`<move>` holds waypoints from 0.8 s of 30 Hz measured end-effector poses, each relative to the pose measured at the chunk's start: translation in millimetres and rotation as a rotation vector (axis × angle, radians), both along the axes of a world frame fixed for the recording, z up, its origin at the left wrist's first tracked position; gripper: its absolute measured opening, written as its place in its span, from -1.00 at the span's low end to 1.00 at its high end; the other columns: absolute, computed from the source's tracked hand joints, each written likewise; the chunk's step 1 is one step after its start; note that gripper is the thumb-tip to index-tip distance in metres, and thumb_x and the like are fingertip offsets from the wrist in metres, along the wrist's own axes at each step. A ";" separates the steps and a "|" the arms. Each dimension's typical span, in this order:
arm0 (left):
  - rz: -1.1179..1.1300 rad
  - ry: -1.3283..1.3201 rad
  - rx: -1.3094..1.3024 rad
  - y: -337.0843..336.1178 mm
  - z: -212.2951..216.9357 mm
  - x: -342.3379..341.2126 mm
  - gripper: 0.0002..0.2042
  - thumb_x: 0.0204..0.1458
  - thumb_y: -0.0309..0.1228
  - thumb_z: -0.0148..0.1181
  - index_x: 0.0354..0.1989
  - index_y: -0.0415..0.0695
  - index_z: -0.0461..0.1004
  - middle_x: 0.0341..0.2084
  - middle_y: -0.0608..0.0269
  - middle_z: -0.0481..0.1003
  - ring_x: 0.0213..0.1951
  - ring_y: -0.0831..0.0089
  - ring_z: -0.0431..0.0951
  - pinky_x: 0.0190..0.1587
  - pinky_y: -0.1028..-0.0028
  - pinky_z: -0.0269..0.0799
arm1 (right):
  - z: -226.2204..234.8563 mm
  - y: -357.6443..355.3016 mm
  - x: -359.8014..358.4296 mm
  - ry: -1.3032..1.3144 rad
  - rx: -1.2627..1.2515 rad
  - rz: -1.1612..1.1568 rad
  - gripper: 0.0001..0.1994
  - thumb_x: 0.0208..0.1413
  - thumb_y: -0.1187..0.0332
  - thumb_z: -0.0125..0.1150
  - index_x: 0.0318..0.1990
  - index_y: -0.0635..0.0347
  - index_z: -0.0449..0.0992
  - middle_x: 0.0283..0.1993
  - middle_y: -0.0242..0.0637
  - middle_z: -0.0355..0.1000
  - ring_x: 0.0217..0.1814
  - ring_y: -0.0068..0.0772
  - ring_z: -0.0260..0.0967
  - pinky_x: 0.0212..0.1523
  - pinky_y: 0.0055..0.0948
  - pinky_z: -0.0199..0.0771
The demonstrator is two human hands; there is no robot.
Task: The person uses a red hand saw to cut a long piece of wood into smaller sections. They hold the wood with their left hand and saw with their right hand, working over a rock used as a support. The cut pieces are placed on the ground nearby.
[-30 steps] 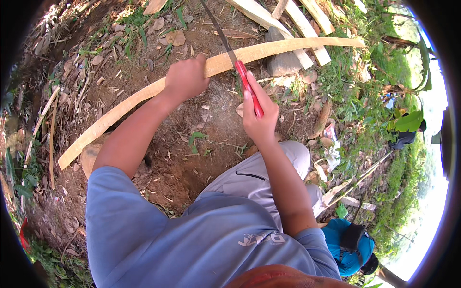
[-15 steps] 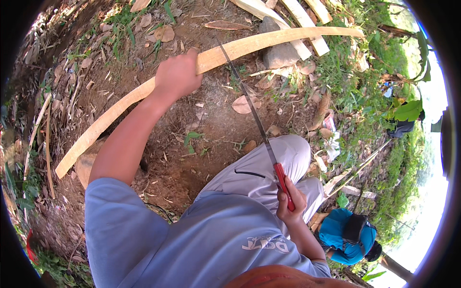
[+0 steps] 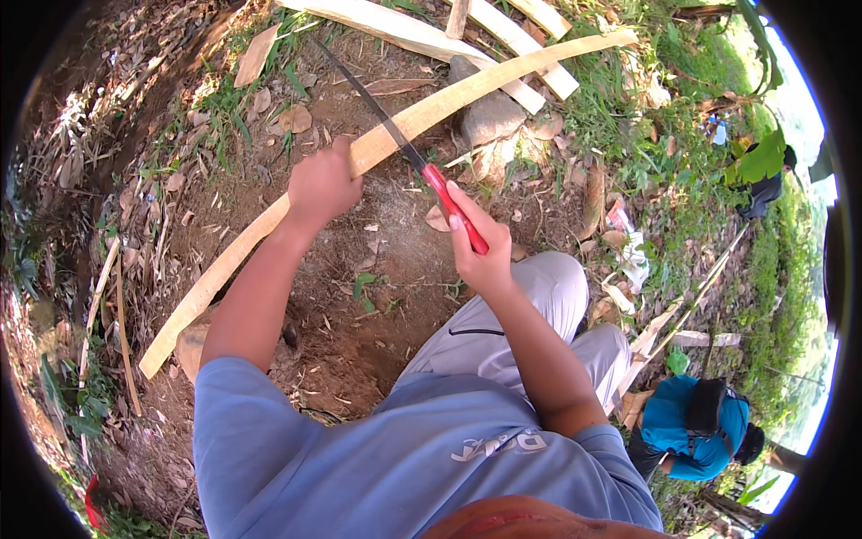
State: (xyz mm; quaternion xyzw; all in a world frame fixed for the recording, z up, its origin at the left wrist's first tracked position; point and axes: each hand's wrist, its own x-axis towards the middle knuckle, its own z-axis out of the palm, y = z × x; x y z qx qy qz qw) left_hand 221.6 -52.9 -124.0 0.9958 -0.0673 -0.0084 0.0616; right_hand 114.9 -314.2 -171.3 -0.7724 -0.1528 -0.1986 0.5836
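Note:
A long pale wooden plank point(image 3: 467, 88) stretches diagonally across the ground from lower left to upper right. My left hand point(image 3: 321, 187) is closed around its middle part. In my right hand point(image 3: 483, 244) is a handsaw point(image 3: 436, 182), gripped by its red handle. Its dark, narrow blade crosses the plank just right of my left hand, with the tip pointing to the upper left beyond the plank. Whether the teeth have cut into the wood cannot be made out. The plank's right part lies over a grey stone point(image 3: 492, 115), and its left end over a wood block point(image 3: 190, 346).
Several split wood pieces point(image 3: 386, 25) lie beyond the stone. Dry leaves and chips litter the brown soil. White plastic litter point(image 3: 634, 260) is on the right. A person in a blue shirt point(image 3: 669, 413) bends at lower right; another dark-clothed figure point(image 3: 763, 189) is farther off.
My right hand has pushed the saw forward and to the upper left, so the handle is now close to the plank. The left hand keeps its grip; the whole view has shifted slightly.

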 end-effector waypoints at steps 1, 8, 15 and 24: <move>0.007 0.007 -0.002 1.8 -0.8 0.1 -0.64 0.11 -0.29 0.40 -0.04 -0.25 0.48 -0.26 -0.17 0.72 -0.15 -0.14 0.77 -0.03 -0.02 0.70 | 4.8 -6.7 -20.8 0.035 -0.041 -0.002 -0.54 0.34 0.58 0.27 0.38 0.27 0.57 0.17 -0.04 0.71 -0.33 -0.55 0.63 -0.28 -0.50 0.58; 0.021 -0.001 -0.059 5.4 -3.3 -4.9 -0.64 0.06 -0.30 0.38 -0.06 -0.24 0.44 -0.30 -0.18 0.69 -0.18 -0.17 0.75 -0.08 -0.08 0.67 | 17.0 -81.8 -160.0 0.169 -0.252 -0.004 -0.57 0.30 0.58 0.19 0.30 0.53 0.55 0.06 0.19 0.71 -0.21 -0.29 0.75 -0.13 -0.41 0.69; 0.007 -0.030 -0.060 8.7 -8.3 -5.9 -0.64 0.10 -0.24 0.40 -0.07 -0.23 0.50 -0.29 -0.11 0.71 -0.20 -0.06 0.78 -0.10 0.04 0.71 | 31.4 -65.0 -125.4 0.195 -0.229 -0.006 -0.56 0.37 0.53 0.17 0.37 0.42 0.54 0.00 0.08 0.73 -0.16 -0.41 0.73 -0.10 -0.46 0.64; -0.007 -0.007 -0.070 4.8 3.6 -1.0 -0.66 0.06 -0.32 0.37 -0.07 -0.23 0.46 -0.29 -0.15 0.70 -0.18 -0.10 0.77 -0.09 0.00 0.70 | 29.7 39.2 45.2 0.053 0.016 0.043 -0.53 0.39 0.53 0.23 0.43 0.28 0.52 0.15 0.04 0.70 -0.23 -0.63 0.58 -0.20 -0.51 0.58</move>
